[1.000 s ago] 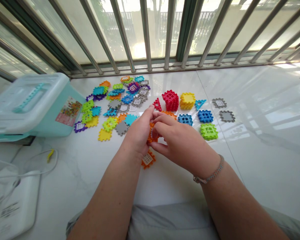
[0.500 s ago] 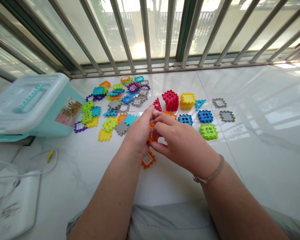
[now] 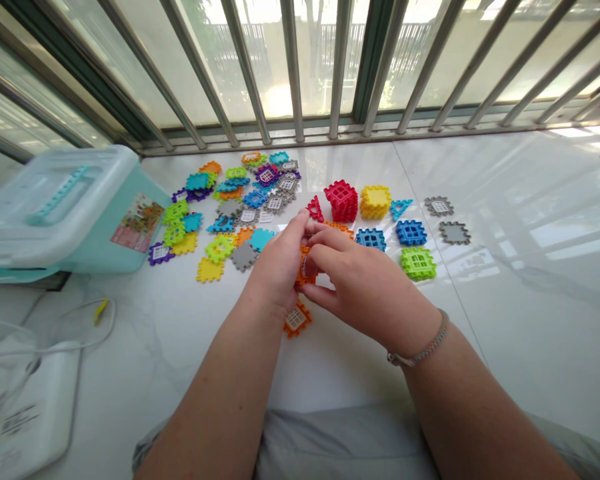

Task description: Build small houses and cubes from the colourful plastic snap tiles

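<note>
Centre of view, over a polished white stone surface [image 3: 525, 280]: the left hand [image 3: 279, 263] and the right hand [image 3: 365, 288] are together, their fingers closed from both sides on an orange plastic tile [image 3: 305, 267] that stands on edge between them, largely hidden by the fingers. Such a tile is likely light and stiff, its notched edges giving a firm pinch point, though its thin lattice may flex slightly under pressure. A second orange lattice tile [image 3: 297, 319] lies flat just below the hands. Ahead, a red tile cube [image 3: 341, 201] and a yellow tile stack [image 3: 375, 202] stand near a red triangular tile [image 3: 315, 209] and a cyan triangular tile [image 3: 400, 208]. Blue tiles [image 3: 411, 233], a green tile stack [image 3: 418, 263] and grey tiles [image 3: 454, 233] lie to the right; a mixed heap of coloured tiles [image 3: 220, 248] spreads to the left beside a teal storage box [image 3: 95, 227] with a pale lid. A white appliance [image 3: 35, 413] and its cable [image 3: 87, 327] occupy the lower left. Metal window bars [image 3: 293, 60] border the far edge, and a grey-clad lap [image 3: 340, 440] shows below.
</note>
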`<state>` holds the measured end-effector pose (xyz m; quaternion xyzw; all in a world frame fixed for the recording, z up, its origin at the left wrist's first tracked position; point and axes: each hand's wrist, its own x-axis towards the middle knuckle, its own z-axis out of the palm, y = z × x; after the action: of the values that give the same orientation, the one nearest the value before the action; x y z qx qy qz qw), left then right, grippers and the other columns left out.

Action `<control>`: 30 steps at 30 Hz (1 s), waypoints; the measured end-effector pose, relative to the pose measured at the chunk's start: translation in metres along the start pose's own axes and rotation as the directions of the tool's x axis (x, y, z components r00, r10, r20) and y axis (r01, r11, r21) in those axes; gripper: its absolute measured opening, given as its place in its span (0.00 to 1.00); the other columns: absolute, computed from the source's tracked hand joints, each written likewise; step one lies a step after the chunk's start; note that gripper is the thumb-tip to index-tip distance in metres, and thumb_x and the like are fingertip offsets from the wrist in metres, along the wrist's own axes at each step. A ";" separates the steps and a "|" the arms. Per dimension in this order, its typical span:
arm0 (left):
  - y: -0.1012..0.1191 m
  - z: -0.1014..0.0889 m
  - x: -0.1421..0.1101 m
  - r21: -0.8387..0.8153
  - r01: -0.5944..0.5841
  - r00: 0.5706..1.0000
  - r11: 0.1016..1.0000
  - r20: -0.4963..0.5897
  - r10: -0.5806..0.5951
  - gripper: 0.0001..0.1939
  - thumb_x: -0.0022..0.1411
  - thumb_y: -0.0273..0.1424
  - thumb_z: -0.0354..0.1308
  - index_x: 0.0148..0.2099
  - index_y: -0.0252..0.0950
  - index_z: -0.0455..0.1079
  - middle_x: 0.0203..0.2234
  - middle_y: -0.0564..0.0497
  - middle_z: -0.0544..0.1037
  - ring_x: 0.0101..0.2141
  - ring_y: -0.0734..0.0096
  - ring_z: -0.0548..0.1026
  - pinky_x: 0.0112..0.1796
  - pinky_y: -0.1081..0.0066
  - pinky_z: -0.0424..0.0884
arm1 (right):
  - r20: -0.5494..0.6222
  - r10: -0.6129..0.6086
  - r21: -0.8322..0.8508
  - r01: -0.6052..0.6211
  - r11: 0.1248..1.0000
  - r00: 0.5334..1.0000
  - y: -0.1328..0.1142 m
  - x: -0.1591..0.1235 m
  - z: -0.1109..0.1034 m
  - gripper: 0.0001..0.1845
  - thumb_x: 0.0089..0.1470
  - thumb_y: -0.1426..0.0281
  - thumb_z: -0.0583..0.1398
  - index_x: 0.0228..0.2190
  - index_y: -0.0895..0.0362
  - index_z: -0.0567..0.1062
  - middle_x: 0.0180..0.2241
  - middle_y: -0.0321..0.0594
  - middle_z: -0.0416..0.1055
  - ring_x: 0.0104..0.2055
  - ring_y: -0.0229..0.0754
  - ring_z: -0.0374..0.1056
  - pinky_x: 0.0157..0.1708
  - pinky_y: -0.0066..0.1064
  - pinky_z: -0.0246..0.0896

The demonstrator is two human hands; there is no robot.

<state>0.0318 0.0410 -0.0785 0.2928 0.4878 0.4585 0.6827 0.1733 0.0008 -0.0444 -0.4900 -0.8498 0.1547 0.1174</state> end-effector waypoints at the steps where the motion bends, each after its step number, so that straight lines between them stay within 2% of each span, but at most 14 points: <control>1: 0.000 0.000 0.000 0.006 -0.011 1.000 1.000 -0.010 0.011 0.22 0.71 0.51 0.64 0.37 0.37 0.78 0.29 0.49 0.80 0.27 0.69 0.77 0.30 0.73 0.73 | 0.001 0.000 0.004 0.000 1.000 1.000 0.000 0.000 0.000 0.07 0.69 0.66 0.69 0.43 0.57 0.80 0.61 0.50 0.77 0.52 0.52 0.81 0.37 0.35 0.71; 5: 0.000 0.001 0.000 0.019 -0.022 1.000 1.000 -0.011 0.022 0.22 0.71 0.51 0.64 0.36 0.37 0.79 0.29 0.49 0.80 0.28 0.69 0.77 0.29 0.73 0.72 | -0.005 -0.001 0.006 0.001 1.000 1.000 0.000 0.000 0.000 0.07 0.68 0.67 0.69 0.42 0.57 0.80 0.61 0.50 0.77 0.51 0.51 0.81 0.36 0.34 0.69; 12: -0.001 0.000 -0.001 0.025 -0.012 1.000 1.000 -0.005 0.012 0.22 0.69 0.53 0.66 0.36 0.38 0.78 0.29 0.49 0.80 0.27 0.69 0.77 0.28 0.72 0.71 | -0.006 0.006 -0.011 -0.006 1.000 1.000 -0.001 0.000 -0.001 0.06 0.67 0.67 0.69 0.42 0.57 0.81 0.60 0.49 0.78 0.45 0.48 0.80 0.34 0.34 0.66; 19: -0.001 0.003 -0.003 0.057 -0.018 0.999 0.998 -0.027 0.020 0.23 0.67 0.53 0.69 0.33 0.39 0.75 0.24 0.52 0.74 0.22 0.73 0.70 0.22 0.73 0.63 | -0.006 0.000 0.011 0.001 1.000 1.000 0.000 0.001 0.000 0.05 0.67 0.69 0.69 0.43 0.56 0.81 0.63 0.49 0.77 0.50 0.49 0.80 0.38 0.33 0.70; 25: 0.001 0.004 -0.005 0.070 -0.009 1.000 0.997 -0.024 0.011 0.23 0.67 0.52 0.69 0.32 0.38 0.73 0.24 0.52 0.73 0.22 0.74 0.70 0.22 0.73 0.64 | 0.007 0.004 0.001 -0.004 1.000 1.000 -0.001 0.001 -0.001 0.04 0.67 0.69 0.69 0.43 0.56 0.82 0.61 0.49 0.77 0.49 0.49 0.80 0.38 0.34 0.70; 30: -0.001 0.003 -0.004 0.081 -0.015 1.000 0.997 -0.018 0.017 0.23 0.67 0.52 0.68 0.31 0.39 0.72 0.22 0.53 0.71 0.22 0.74 0.68 0.22 0.73 0.62 | -0.003 0.004 -0.008 -0.004 1.000 1.000 -0.002 0.000 -0.001 0.05 0.67 0.69 0.69 0.43 0.56 0.82 0.65 0.49 0.76 0.49 0.50 0.81 0.36 0.35 0.69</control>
<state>0.0348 0.0370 -0.0765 0.3200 0.5101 0.4466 0.6618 0.1720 0.0004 -0.0432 -0.4924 -0.8492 0.1511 0.1164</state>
